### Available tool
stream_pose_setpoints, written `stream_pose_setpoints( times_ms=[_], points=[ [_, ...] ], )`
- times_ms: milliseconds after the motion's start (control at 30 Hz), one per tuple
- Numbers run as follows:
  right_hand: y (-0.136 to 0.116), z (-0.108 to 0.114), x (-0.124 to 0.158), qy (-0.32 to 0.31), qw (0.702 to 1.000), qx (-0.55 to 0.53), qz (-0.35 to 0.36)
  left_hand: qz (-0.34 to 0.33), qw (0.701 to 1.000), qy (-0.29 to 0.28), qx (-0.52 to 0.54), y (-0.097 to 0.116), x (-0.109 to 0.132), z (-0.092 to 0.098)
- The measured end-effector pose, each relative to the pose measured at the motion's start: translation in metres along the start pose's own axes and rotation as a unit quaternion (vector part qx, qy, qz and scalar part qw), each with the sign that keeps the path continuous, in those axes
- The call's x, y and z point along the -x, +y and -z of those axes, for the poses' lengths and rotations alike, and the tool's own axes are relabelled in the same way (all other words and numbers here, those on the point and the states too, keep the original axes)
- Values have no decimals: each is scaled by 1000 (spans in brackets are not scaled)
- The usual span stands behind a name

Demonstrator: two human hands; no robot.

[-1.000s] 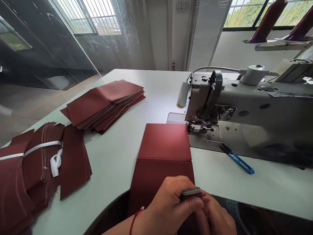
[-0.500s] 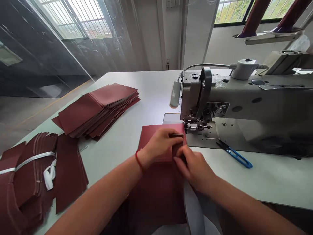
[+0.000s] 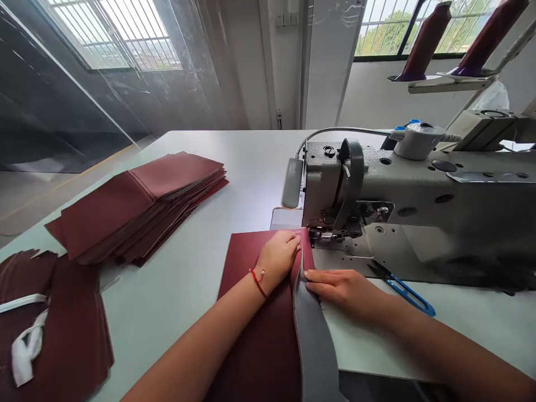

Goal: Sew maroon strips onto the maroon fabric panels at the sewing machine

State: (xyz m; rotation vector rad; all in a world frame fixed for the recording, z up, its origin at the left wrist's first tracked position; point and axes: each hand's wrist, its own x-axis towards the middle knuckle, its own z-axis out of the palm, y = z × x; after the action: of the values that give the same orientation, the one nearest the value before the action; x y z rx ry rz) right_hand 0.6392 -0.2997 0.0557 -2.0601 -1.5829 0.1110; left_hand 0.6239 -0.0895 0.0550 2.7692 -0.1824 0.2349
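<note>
A dark red fabric panel [image 3: 255, 335] lies flat in front of the sewing machine [image 3: 410, 206]. A grey strip [image 3: 314, 340] runs along its right edge toward the presser foot [image 3: 324, 234]. My left hand [image 3: 278, 257] rests flat on the panel's far end, fingers reaching the strip's top beside the foot. With its fingers stretched out, my right hand [image 3: 341, 290] presses the strip's right edge just short of the foot. A red cord circles my left wrist.
A stack of red panels [image 3: 138, 206] lies at the left. A tied bundle of red pieces [image 3: 46, 329] with white tape sits at the near left. Blue thread snips [image 3: 404, 287] lie on the machine bed. Two thread cones [image 3: 427, 42] stand at the back right.
Both hands moved from the table's near edge up to the presser foot. The pinched piece has been laid out: a grey strip now runs along the panel's right edge, hands flat.
</note>
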Motion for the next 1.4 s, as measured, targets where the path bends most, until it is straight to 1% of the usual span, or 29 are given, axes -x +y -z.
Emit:
stream_pose_setpoints(
  times_ms=[67,133,167,200,333,500,600,667,767,833,1000,1100,1167,1267,1333,1400],
  points=[
    [11,9,2,-19,990,74,119,-14,1000,4,-8,-2,5,0],
    [19,13,-5,-26,963,155,217,-23,1000,11,-18,-3,8,-1],
    [22,13,-10,-24,953,181,241,-28,999,19,-22,-3,9,-2],
    [23,12,-14,-22,950,191,247,-35,999,28,-26,-4,10,-2],
    [16,2,-18,-2,955,200,218,-72,994,63,-42,-7,9,-5],
    [4,-9,-8,31,966,212,145,-81,994,61,-53,-9,8,-5],
    [3,-10,-5,40,971,213,102,-94,991,67,-66,-10,8,-6],
    [4,-10,-5,41,972,212,88,-109,988,75,-76,-11,7,-6],
    [5,-13,-6,36,974,209,83,-131,984,82,-87,-11,6,-4],
    [4,-14,-7,31,974,206,85,-134,984,76,-86,-10,4,-2],
    [3,-12,-9,19,976,199,86,-83,991,55,-92,-8,1,0],
    [0,-10,-9,11,976,197,92,-81,992,47,-80,-9,2,-2],
    [-6,-12,-7,7,976,194,101,-105,991,47,-74,-9,8,-3],
    [-20,-15,-3,-5,976,180,120,-146,985,53,-79,-6,24,-3],
    [-26,-13,0,-21,978,162,130,-150,983,59,-83,-3,35,-3],
    [-27,-9,3,-40,983,126,128,-137,984,63,-89,-1,42,-2]
  ],
)
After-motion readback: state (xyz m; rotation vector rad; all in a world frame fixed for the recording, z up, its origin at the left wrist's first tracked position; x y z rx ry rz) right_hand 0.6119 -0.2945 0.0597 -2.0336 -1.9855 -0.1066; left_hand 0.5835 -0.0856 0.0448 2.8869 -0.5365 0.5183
